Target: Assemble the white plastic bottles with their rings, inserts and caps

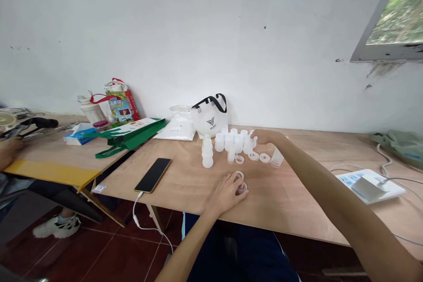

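Observation:
My left hand (226, 193) rests low on the table, thumb and fingers curled around clear plastic rings (240, 176) near the front edge. Farther back, my right hand (263, 137) is closed on a translucent white plastic piece (253, 134) at the right end of a cluster of white plastic bottles (228, 142). The fingertips there are partly hidden. Left of the cluster stands a ribbed white bottle (207, 153). Round plastic lids (265, 158) lie in front of my right hand, beside a tilted clear cup (276, 158). A small clear cup (231, 157) stands before the cluster.
A black phone (153, 175) with a white cable lies left. A white bag (211, 119) and a plastic packet (178, 125) lean by the wall. A green bag (132, 134) spans the table gap. At right lies a white device (370, 186) with cables. Another person's hand (9, 150) is far left.

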{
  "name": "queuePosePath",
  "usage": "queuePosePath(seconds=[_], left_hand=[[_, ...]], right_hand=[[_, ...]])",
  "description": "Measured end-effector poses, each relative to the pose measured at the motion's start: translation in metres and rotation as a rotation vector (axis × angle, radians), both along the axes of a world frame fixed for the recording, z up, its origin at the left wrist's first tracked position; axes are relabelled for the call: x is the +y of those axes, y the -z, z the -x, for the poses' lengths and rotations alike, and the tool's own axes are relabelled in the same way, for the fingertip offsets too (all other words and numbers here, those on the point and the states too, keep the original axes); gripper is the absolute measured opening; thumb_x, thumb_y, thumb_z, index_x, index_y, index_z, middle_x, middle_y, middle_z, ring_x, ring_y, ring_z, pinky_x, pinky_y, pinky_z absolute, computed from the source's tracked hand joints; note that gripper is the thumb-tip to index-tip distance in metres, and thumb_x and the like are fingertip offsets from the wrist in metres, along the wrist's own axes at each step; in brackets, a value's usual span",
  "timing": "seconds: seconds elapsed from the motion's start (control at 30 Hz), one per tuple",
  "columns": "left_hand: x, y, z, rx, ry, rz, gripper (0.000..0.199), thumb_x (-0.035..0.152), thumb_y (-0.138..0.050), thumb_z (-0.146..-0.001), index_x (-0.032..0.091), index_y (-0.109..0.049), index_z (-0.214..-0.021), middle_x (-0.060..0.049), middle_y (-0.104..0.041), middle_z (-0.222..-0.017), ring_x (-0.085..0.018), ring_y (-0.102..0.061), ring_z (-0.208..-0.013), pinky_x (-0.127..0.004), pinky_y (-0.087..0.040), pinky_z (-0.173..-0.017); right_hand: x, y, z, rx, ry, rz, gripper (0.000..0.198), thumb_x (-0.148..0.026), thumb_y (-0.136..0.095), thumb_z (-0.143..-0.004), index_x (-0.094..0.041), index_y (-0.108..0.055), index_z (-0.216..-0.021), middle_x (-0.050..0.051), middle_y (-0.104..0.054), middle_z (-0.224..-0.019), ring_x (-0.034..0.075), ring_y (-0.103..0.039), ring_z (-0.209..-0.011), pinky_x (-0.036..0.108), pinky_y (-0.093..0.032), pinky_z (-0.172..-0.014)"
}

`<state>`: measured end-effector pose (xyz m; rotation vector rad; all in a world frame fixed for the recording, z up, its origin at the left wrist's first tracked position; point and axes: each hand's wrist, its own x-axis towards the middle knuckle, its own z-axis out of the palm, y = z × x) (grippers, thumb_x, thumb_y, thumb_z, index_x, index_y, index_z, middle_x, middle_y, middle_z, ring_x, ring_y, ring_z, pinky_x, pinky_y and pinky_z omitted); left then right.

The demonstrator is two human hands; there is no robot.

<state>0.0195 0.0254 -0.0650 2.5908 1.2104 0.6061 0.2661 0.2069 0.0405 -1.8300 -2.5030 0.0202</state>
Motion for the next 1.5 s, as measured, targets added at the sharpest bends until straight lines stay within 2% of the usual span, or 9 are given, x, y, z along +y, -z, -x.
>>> queuePosePath(seconds=[0.13,0.3,0.47,0.63,0.77,0.87,1.2,1.33,1.5], left_hand=[[0.0,0.0,-0.001,-0.003,0.001,0.008,0.019,0.037,-0.061,-0.099,0.021,-0.056,-0.089,-0.004,-0.061,-0.12,-0.024,-0.06,-0.106,-0.037,-0.047,-0.09],[0.0,0.001,0.0,-0.011,0.012,0.005,0.019,0.038,-0.061,-0.098,0.021,-0.056,-0.09,-0.004,-0.061,-0.121,-0.024,-0.059,-0.106,-0.036,-0.047,-0.089],[-0.001,-0.001,0.0,-0.024,0.0,0.029,0.021,0.04,-0.064,-0.096,0.022,-0.056,-0.091,-0.004,-0.061,-0.12,-0.024,-0.06,-0.106,-0.037,-0.048,-0.091],[-0.004,-0.002,-0.001,-0.017,0.026,0.008,0.021,0.042,-0.068,-0.092,0.024,-0.058,-0.095,-0.004,-0.061,-0.126,-0.026,-0.059,-0.112,-0.04,-0.047,-0.1],[-0.004,0.001,0.0,-0.016,0.038,-0.005,0.019,0.04,-0.068,-0.091,0.024,-0.059,-0.096,-0.004,-0.061,-0.126,-0.025,-0.059,-0.112,-0.04,-0.048,-0.099],[-0.002,0.003,0.002,-0.027,0.047,-0.013,0.018,0.039,-0.068,-0.091,0.024,-0.059,-0.097,-0.004,-0.06,-0.13,-0.025,-0.059,-0.113,-0.04,-0.048,-0.101],[0.007,-0.003,0.003,-0.061,0.094,0.09,0.008,0.032,-0.062,-0.096,0.025,-0.062,-0.099,-0.002,-0.06,-0.135,-0.024,-0.061,-0.117,-0.04,-0.047,-0.103],[0.016,0.001,0.0,-0.091,0.105,0.12,0.008,0.031,-0.062,-0.096,0.024,-0.063,-0.099,-0.002,-0.057,-0.137,-0.022,-0.062,-0.113,-0.038,-0.047,-0.104],[0.022,0.004,-0.002,-0.105,0.107,0.142,0.007,0.031,-0.064,-0.095,0.024,-0.064,-0.097,-0.001,-0.056,-0.139,-0.02,-0.064,-0.104,-0.037,-0.05,-0.099]], right_hand=[[0.001,0.001,0.003,-0.047,0.038,0.027,0.021,-0.018,-0.063,-0.084,-0.017,-0.075,-0.102,0.008,-0.074,-0.095,0.02,-0.069,-0.084,0.031,-0.053,-0.077],[-0.008,-0.019,0.0,-0.076,0.092,-0.128,0.03,-0.007,-0.045,-0.093,-0.011,-0.073,-0.101,0.019,-0.068,-0.112,0.025,-0.066,-0.102,0.034,-0.048,-0.087],[-0.055,-0.034,-0.007,-0.055,0.043,-0.262,0.032,-0.012,-0.038,-0.098,-0.014,-0.07,-0.103,0.016,-0.062,-0.117,0.025,-0.062,-0.102,0.035,-0.047,-0.086],[-0.125,0.003,-0.009,0.141,-0.269,-0.214,0.03,-0.014,-0.039,-0.095,-0.021,-0.068,-0.09,0.009,-0.064,-0.102,0.023,-0.061,-0.09,0.035,-0.05,-0.08],[-0.157,0.039,-0.008,0.251,-0.361,-0.079,0.034,-0.013,-0.04,-0.091,-0.024,-0.071,-0.096,0.009,-0.064,-0.115,0.025,-0.064,-0.099,0.04,-0.052,-0.088],[-0.164,0.052,-0.01,0.261,-0.386,-0.058,0.034,-0.011,-0.041,-0.09,-0.024,-0.071,-0.092,0.009,-0.064,-0.12,0.025,-0.065,-0.102,0.041,-0.053,-0.09],[-0.172,0.058,-0.018,0.356,-0.391,-0.079,0.057,0.006,-0.039,-0.073,-0.027,-0.071,-0.107,0.006,-0.055,-0.146,0.023,-0.063,-0.12,0.041,-0.053,-0.099],[-0.171,0.057,-0.015,0.391,-0.386,-0.13,0.058,0.007,-0.035,-0.077,-0.027,-0.068,-0.112,0.006,-0.054,-0.147,0.021,-0.063,-0.118,0.039,-0.053,-0.097],[-0.168,0.062,-0.012,0.398,-0.386,-0.147,0.039,-0.001,-0.039,-0.088,-0.024,-0.068,-0.101,0.009,-0.058,-0.138,0.024,-0.063,-0.114,0.042,-0.054,-0.096]])
